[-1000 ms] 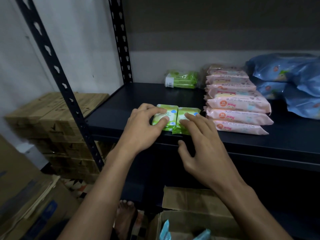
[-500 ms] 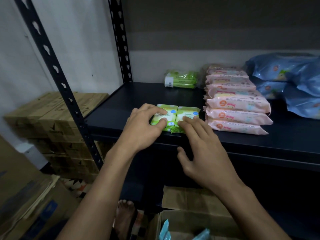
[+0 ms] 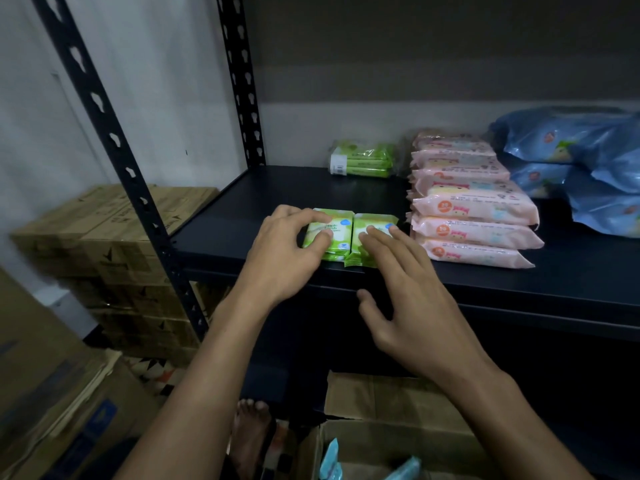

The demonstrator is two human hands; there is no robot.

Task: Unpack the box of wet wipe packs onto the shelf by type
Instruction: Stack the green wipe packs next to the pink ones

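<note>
Two small stacks of green wet wipe packs lie side by side at the front edge of the dark shelf (image 3: 277, 188). My left hand (image 3: 284, 251) grips the left green stack (image 3: 334, 230), fingers curled over its far edge and thumb on its top. My right hand (image 3: 405, 282) rests straight fingers on top of the right green stack (image 3: 372, 225), its thumb hanging below the shelf edge. The open cardboard box (image 3: 381, 393) stands on the floor below, with blue packs (image 3: 329, 459) showing inside.
A wrapped green bundle (image 3: 363, 159) sits at the shelf's back. Stacked pink packs (image 3: 474, 209) lie just right of my hands, and blue packs (image 3: 571, 150) farther right. Black shelf posts (image 3: 114, 140) rise on the left. Cardboard cartons (image 3: 104, 237) are piled beyond them.
Both hands stay on the two green stacks. My right fingertips have shifted slightly on the right stack; the packs sit nearly where they were.
</note>
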